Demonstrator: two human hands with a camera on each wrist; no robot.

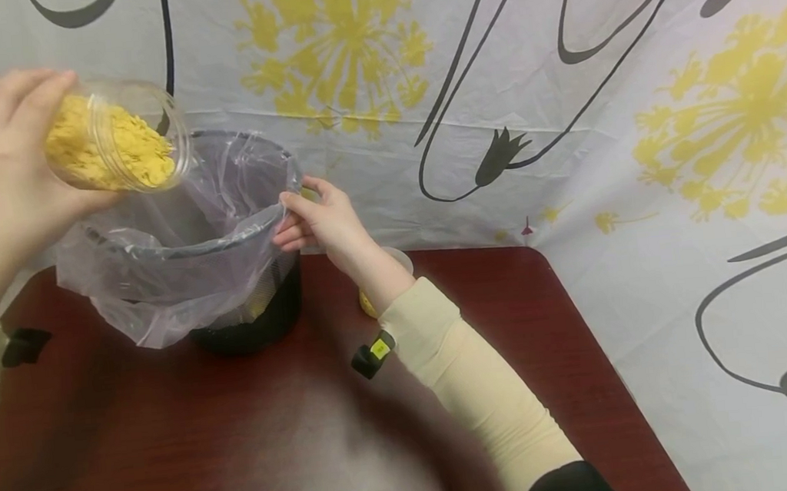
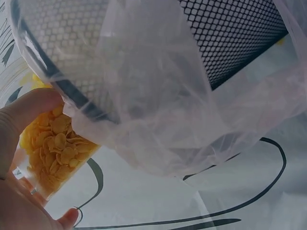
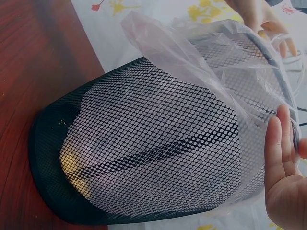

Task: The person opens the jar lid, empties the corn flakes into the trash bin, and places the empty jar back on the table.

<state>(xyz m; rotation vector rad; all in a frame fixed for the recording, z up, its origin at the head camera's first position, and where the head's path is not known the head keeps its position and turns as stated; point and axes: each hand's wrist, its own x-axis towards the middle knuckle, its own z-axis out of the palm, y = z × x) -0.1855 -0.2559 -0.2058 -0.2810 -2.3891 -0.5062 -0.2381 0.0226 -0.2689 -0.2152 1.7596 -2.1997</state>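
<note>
My left hand grips a clear plastic jar of yellow flakes, tipped on its side with its mouth pointing right over a mesh waste bin. In the left wrist view, the flakes are thin and rounded, packed against the jar's wall. A translucent pinkish bin liner is folded over the bin's rim and hangs down outside. My right hand pinches that rim and liner at the right side, thumb above. Through the mesh in the right wrist view, some yellow stuff lies at the bottom.
The bin stands on a dark red-brown table. Behind my right forearm, a small container with yellow contents is partly hidden. A white cloth with grey stems and yellow flowers hangs behind and to the right of the table.
</note>
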